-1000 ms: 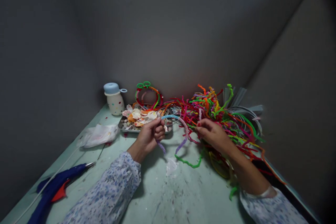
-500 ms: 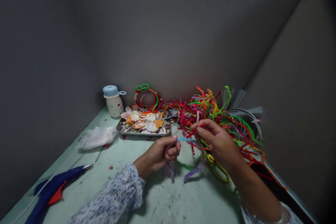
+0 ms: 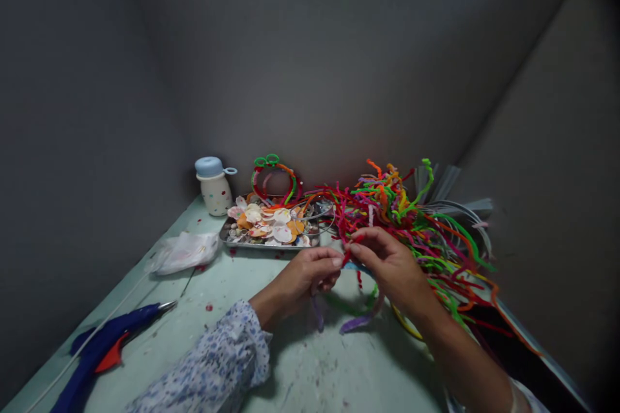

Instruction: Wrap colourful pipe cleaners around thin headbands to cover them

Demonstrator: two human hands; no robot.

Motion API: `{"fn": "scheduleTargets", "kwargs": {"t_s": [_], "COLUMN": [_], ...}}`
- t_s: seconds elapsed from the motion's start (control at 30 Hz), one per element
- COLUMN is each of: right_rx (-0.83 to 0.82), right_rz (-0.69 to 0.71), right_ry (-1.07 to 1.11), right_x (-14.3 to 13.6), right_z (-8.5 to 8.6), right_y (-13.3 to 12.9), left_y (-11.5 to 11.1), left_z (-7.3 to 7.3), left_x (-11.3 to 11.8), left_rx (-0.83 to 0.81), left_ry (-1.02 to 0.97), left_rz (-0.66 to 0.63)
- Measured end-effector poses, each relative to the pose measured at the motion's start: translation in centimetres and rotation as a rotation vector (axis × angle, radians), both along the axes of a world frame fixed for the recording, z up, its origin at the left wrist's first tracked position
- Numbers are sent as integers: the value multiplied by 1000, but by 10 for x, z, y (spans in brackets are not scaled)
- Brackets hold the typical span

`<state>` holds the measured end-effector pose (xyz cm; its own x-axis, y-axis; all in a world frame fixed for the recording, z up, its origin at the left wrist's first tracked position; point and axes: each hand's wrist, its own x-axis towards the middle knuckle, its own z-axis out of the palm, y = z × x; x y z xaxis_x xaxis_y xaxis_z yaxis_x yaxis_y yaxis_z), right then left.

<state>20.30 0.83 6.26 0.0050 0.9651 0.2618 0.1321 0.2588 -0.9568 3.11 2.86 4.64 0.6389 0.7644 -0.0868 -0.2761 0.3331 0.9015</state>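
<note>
My left hand (image 3: 314, 274) pinches the fuzzy headband, a curved band with a light blue top (image 3: 359, 267) and purple ends (image 3: 355, 324) hanging down over the table. Close beside it, my right hand (image 3: 380, 258) pinches a short red fuzzy stem (image 3: 347, 259), which meets the blue part between the two hands. The fingers partly cover the band's top. Behind my right hand spreads a large heap of colourful fuzzy stems (image 3: 387, 197).
A metal tray (image 3: 271, 246) holds paper flowers and beads, with finished headbands (image 3: 295, 184) behind it. A bottle (image 3: 216, 193) and a plastic packet (image 3: 186, 253) stand left. A blue glue gun (image 3: 113, 339) with a cord lies front left.
My right hand has moved down and left, bringing the red stem to the blue band at my left fingertips. The view has shifted slightly.
</note>
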Motion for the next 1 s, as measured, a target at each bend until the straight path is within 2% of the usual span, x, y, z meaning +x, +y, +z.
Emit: {"fn": "scheduleTargets", "kwargs": {"t_s": [0.17, 0.27, 0.43, 0.57, 0.8, 1.0], "right_rx": [2, 7, 3, -41, -32, 2], "right_rz": [-5, -1, -12, 52, 6, -14], "right_ry": [-53, -43, -28, -72, -113, -234], "right_x": [0, 0, 0, 1, 3, 3], "right_z": [-2, -1, 1, 2, 4, 8], "right_y": [-1, -1, -1, -1, -2, -6], "left_y": [-3, -3, -3, -2, 1, 1], "left_z": [4, 6, 8, 8, 2, 4], "left_x": [1, 1, 1, 1, 0, -3], "left_rx": [80, 100, 89, 70, -44, -11], "left_ry": [77, 92, 116, 123, 27, 20], "left_rz": [78, 70, 103, 140, 117, 61]}}
